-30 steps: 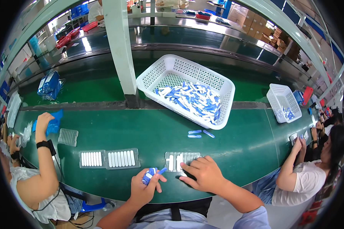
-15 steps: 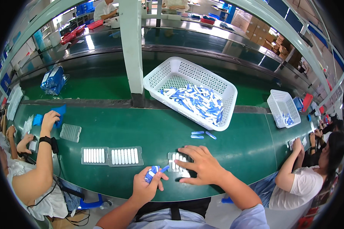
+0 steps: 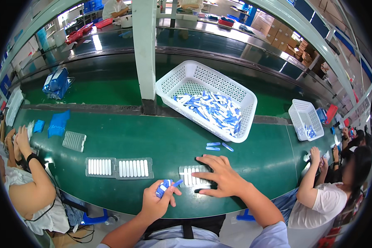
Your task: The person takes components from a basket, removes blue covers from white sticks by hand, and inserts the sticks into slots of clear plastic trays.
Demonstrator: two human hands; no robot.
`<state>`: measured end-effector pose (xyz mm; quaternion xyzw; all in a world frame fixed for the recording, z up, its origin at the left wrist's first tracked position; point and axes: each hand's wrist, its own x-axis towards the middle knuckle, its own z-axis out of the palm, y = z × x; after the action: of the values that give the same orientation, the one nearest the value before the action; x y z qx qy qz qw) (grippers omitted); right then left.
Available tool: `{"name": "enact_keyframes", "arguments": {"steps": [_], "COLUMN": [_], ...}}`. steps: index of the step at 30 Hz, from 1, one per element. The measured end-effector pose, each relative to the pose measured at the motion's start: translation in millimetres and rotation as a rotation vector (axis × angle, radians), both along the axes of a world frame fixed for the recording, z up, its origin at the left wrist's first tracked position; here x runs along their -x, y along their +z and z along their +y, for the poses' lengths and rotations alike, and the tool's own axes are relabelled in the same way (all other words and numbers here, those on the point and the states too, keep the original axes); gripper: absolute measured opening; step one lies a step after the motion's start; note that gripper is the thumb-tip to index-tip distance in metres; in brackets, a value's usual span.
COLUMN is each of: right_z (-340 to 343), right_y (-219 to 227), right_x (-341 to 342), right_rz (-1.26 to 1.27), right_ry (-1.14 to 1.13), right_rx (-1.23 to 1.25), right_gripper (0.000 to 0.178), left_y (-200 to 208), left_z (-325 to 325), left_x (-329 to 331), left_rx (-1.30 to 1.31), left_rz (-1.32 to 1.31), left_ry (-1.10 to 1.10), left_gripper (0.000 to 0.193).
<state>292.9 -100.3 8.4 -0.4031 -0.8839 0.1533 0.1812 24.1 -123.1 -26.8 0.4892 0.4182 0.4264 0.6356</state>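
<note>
Currently, our left grip (image 3: 156, 202) is closed around a bunch of blue-and-white sticks (image 3: 163, 187), one poking out toward the tray (image 3: 181, 181). Our right grip (image 3: 225, 177) is open, fingers spread over that tray, where white sticks (image 3: 186, 177) lie side by side; we cannot tell whether a fingertip touches them. Two filled trays (image 3: 150, 165) sit to the left on the green surface (image 3: 165, 144). Farther out, three loose sticks (image 3: 213, 148) lie near the basket (image 3: 252, 103).

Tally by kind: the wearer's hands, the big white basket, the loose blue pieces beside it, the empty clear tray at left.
Left hand and right hand: 2
Big white basket: 1
Loose blue pieces: 3
Empty clear tray: 1
Total: 7
</note>
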Motion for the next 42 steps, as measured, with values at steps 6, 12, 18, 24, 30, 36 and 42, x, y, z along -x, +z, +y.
{"name": "enact_keyframes", "arguments": {"steps": [6,12,18,24,30,36,42], "right_z": [3.5,-4.3,-17.9,-4.9,13.4,14.3,27.8], "right_y": [1.6,2.5,-0.4,-5.6,7.7,10.1,21.9], "right_x": [1.0,10.9,62.7,39.9,-2.5,17.5,14.1], "right_rz": [0.079,0.122,0.454,0.970,0.549,0.151,0.235], "right_ry": [-0.029,-0.060,-0.230,-0.424,-0.431,-0.347,-0.342], "right_rx": [0.021,-0.126,0.144,0.604,0.685,0.300,0.425], "right_gripper": [0.049,0.042,0.023,0.009,0.009,0.035,0.043], "left_y": [-1.3,-3.0,-4.7,1.6,-2.3,-2.4,-5.3], "left_z": [-0.7,-0.6,-0.4,3.2,6.5,8.1,7.7], "left_x": [1.6,2.1,5.6,11.3,11.5,13.0,15.3], "left_rx": [0.011,0.015,-0.004,0.096,0.132,0.163,0.193], "left_rz": [0.003,-0.014,-0.008,-0.074,-0.135,-0.149,-0.173], "left_ry": [0.006,0.000,-0.077,-0.111,-0.118,-0.143,-0.148], "left_gripper": [0.017,0.014,0.016,0.021,0.023,0.020,0.022]}}
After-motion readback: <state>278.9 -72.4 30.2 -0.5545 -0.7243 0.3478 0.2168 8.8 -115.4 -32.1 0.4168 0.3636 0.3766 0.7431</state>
